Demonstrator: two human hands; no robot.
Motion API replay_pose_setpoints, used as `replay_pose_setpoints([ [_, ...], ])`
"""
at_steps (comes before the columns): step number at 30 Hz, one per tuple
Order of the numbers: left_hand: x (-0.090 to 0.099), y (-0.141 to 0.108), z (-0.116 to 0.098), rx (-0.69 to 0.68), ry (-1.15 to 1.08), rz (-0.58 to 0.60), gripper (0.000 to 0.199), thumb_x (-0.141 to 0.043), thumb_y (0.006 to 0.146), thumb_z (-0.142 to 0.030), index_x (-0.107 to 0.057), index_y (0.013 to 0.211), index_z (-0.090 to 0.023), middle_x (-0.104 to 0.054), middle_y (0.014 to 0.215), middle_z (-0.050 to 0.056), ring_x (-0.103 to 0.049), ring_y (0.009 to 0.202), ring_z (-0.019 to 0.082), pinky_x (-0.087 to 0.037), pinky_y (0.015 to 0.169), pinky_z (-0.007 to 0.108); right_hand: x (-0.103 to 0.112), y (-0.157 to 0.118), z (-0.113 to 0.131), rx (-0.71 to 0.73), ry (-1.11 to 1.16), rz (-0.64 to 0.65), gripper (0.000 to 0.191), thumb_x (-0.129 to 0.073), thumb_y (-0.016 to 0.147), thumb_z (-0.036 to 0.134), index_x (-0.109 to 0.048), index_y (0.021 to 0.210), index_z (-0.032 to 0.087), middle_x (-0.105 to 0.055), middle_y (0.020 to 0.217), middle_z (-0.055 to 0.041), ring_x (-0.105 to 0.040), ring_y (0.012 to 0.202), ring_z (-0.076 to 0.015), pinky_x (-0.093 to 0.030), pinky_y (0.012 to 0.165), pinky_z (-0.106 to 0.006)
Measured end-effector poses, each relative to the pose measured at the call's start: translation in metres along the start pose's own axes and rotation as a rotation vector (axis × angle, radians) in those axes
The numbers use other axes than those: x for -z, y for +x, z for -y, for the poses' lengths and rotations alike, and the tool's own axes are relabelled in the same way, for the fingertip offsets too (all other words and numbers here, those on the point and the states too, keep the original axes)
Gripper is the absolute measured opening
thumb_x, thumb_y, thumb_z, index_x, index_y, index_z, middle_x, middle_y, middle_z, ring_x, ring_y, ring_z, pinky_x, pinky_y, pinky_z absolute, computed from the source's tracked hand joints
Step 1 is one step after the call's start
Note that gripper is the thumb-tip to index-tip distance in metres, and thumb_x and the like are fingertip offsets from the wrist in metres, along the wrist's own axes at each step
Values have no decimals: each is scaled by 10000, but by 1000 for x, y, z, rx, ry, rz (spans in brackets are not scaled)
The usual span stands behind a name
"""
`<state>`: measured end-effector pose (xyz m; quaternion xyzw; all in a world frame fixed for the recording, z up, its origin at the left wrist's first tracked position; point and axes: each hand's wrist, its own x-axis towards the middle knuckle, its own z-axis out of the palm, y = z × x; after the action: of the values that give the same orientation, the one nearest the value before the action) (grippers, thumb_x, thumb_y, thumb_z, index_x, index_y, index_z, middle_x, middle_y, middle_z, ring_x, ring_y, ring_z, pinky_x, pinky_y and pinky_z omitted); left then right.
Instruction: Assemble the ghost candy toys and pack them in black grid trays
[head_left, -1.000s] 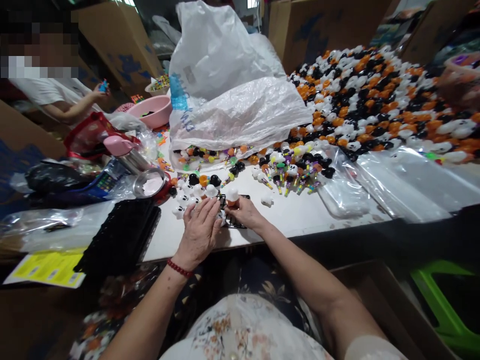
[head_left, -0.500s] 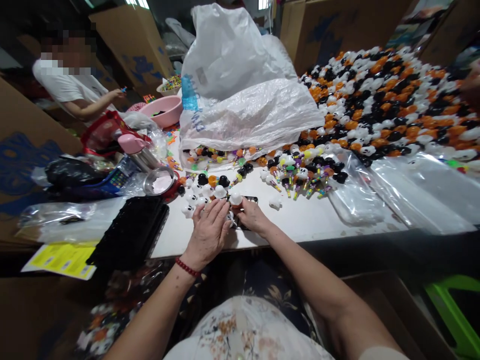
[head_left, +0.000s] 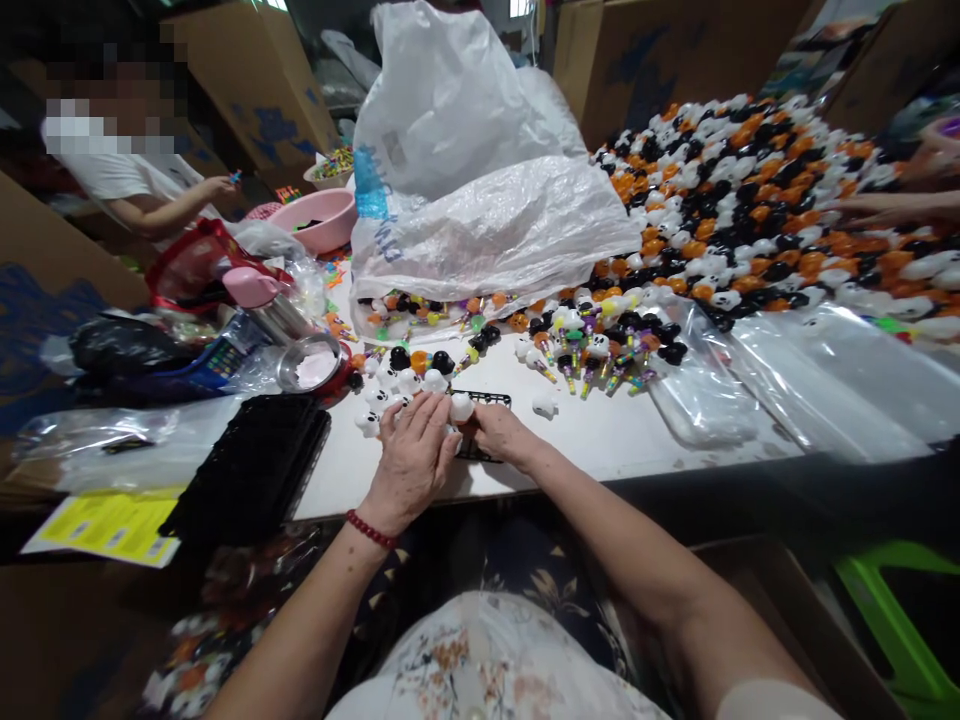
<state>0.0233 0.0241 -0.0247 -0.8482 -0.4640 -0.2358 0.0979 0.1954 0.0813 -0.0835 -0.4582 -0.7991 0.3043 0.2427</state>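
In the head view, the right hand [head_left: 501, 437] seems to be pinching a white-topped piece [head_left: 461, 407] over the black rack [head_left: 495, 399] on the bench [head_left: 592, 430]. I can't tell the left hand's [head_left: 415, 455] grip; its fingers hide it. A crooked push might tip that piece, or straying fingers scatter the ghost pieces [head_left: 367, 424] alongside.

black tray [head_left: 491, 399]: part-hidden by left hand [head_left: 414, 450], right hand [head_left: 504, 437]; green stool [head_left: 870, 600]: cut off at right edge
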Motion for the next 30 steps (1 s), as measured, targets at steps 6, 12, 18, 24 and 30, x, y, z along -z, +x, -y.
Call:
replay_pose_setpoints([
  [6, 2, 8, -3, -57, 29, 79, 454, -444, 969, -293, -446, 1421, -255, -489, 1454, 85, -428, 1356, 256, -210, 1121, 480, -9, -1, -1, 35, -106, -10, 188, -577, 863, 211, -654, 1030, 170, -703, 920, -91, -632, 822, -219, -422, 710, -271],
  [12, -2, 9, 0, -71, 30, 59, 400, -458, 967, -302, -511, 1357, -228, -556, 1390, 97, -506, 1288, 259, -224, 1103, 492, 7, -3, -5, 45, -17, -16, 147, -585, 874, 161, -688, 972, 196, -702, 914, -35, -623, 844, -170, -445, 762, -246],
  [18, 1, 8, -1, -78, 18, 74, 375, -450, 975, -320, -524, 1319, -191, -566, 1379, 108, -507, 1288, 247, -192, 1125, 488, 68, 5, -46, -316, -411, -298, 213, -526, 938, 226, -685, 1049, 138, -636, 1097, -159, -611, 972, -234, -455, 845, -318],
  [24, 3, 7, 0, -62, -6, 71, 366, -431, 981, -309, -515, 1315, -184, -579, 1363, 107, -512, 1283, 243, -190, 1134, 488, 88, 19, -69, -498, -571, -190, 167, -525, 882, 96, -674, 953, 75, -634, 1040, -224, -645, 946, -268, -462, 791, -311],
  [30, 4, 9, 6, -87, -19, 131, 393, -411, 980, -303, -492, 1342, -173, -573, 1368, 102, -487, 1305, 234, -239, 1137, 453, 78, 14, -40, -442, -245, -354, 228, -445, 955, 238, -548, 1128, 131, -670, 961, -147, -634, 853, -231, -477, 765, -336],
])
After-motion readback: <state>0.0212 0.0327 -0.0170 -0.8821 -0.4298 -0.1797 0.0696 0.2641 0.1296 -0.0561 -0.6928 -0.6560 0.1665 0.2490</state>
